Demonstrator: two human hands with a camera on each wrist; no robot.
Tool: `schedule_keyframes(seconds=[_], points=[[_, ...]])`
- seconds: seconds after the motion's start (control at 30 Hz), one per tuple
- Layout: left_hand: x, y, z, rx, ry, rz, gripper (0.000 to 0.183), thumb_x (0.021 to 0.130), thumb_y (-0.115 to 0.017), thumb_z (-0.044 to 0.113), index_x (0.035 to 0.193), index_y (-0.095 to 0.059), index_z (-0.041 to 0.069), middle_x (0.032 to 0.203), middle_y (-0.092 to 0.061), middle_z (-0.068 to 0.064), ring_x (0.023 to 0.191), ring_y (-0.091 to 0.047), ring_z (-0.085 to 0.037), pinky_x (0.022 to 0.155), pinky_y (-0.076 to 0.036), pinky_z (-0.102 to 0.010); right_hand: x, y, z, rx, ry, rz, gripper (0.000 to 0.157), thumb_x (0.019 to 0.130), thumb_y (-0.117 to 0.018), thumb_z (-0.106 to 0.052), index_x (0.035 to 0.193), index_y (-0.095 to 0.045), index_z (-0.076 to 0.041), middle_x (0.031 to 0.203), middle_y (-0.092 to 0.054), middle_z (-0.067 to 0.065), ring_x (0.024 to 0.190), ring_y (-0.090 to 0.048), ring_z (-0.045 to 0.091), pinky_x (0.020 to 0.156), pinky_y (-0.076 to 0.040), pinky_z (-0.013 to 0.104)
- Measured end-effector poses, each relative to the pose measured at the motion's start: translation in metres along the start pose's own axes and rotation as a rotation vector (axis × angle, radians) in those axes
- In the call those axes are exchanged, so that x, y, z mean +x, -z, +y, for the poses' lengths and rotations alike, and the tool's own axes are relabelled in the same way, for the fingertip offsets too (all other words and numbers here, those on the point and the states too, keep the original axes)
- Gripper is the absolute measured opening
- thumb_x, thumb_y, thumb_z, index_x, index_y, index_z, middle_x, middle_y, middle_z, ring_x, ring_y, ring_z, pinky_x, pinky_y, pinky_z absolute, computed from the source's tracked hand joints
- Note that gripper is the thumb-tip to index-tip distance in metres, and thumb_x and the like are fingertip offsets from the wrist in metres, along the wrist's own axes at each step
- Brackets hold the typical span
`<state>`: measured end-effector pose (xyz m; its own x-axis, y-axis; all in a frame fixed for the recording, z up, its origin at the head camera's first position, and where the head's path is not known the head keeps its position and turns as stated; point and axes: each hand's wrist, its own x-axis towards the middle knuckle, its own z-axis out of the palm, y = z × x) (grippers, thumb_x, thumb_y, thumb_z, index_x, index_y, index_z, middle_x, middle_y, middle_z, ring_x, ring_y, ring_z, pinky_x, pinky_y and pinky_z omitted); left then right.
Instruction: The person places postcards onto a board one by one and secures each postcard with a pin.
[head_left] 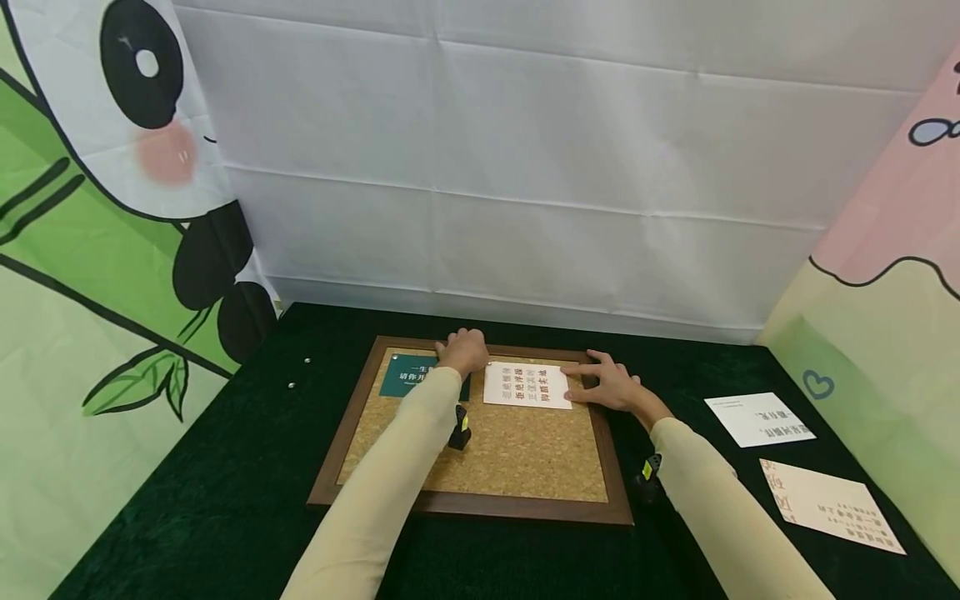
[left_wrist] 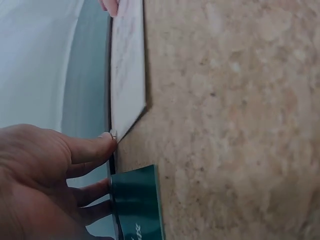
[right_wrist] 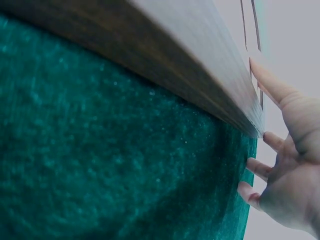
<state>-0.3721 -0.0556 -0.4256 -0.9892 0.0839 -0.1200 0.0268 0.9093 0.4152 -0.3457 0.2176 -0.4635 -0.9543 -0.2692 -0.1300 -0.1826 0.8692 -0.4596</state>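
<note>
My left hand (head_left: 463, 353) is over the top of the framed corkboard (head_left: 517, 450), between two cards. In the left wrist view its straight thumb presses on a small pushpin (left_wrist: 114, 135) at the near corner of the white card (head_left: 519, 384). The other fingers of that hand lie beside the dark green card (left_wrist: 137, 200), which it partly covers in the head view. My right hand (head_left: 611, 383) spreads its fingers over the frame's right side, with fingertips at the white card's right edge. In the right wrist view, lower fingers hang past the wooden frame (right_wrist: 200, 70).
Two printed cards, one white (head_left: 759, 419) and one cream (head_left: 832, 506), lie on the dark green cloth (head_left: 232, 483) at the right. Two small shiny pins, one nearer the board's side (head_left: 292, 386), lie at the left. A white curtain (head_left: 525, 183) hangs behind.
</note>
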Motion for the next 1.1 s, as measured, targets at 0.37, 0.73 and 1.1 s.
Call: schedule_keyframes(seconds=[0.37, 0.73, 1.1], points=[[-0.0016, 0.0007, 0.0018, 0.005, -0.013, 0.104, 0.019, 0.095, -0.061, 0.010, 0.113, -0.063, 0.009, 0.127, -0.057, -0.014, 0.128, -0.045, -0.038, 0.113, -0.017, -0.065, 0.0007, 0.0018, -0.0019, 0.006, 0.007, -0.003, 0.065, 0.087, -0.066, -0.055, 0.144, -0.049, -0.029, 0.162, -0.010, 0.019, 0.138, -0.021, 0.056, 0.095, -0.023, 0.071], [-0.0012, -0.0019, -0.0045, -0.062, -0.009, 0.118, 0.027, 0.088, -0.075, 0.022, 0.110, -0.063, 0.014, 0.116, -0.066, -0.005, 0.121, -0.053, -0.031, 0.117, -0.013, -0.061, 0.0001, 0.0000, 0.0009, 0.028, 0.006, -0.001, 0.064, 0.087, -0.066, -0.054, 0.144, -0.050, -0.028, 0.162, -0.010, 0.020, 0.139, -0.019, 0.057, 0.096, -0.022, 0.072], [0.0005, -0.0055, -0.0058, -0.077, -0.010, 0.152, 0.023, 0.086, -0.077, 0.023, 0.101, -0.064, 0.013, 0.102, -0.067, -0.004, 0.111, -0.059, -0.029, 0.118, -0.012, -0.061, 0.0001, 0.0002, 0.0019, 0.001, 0.013, 0.003, 0.064, 0.088, -0.066, -0.054, 0.144, -0.050, -0.027, 0.161, -0.012, 0.021, 0.139, -0.019, 0.057, 0.096, -0.022, 0.074]])
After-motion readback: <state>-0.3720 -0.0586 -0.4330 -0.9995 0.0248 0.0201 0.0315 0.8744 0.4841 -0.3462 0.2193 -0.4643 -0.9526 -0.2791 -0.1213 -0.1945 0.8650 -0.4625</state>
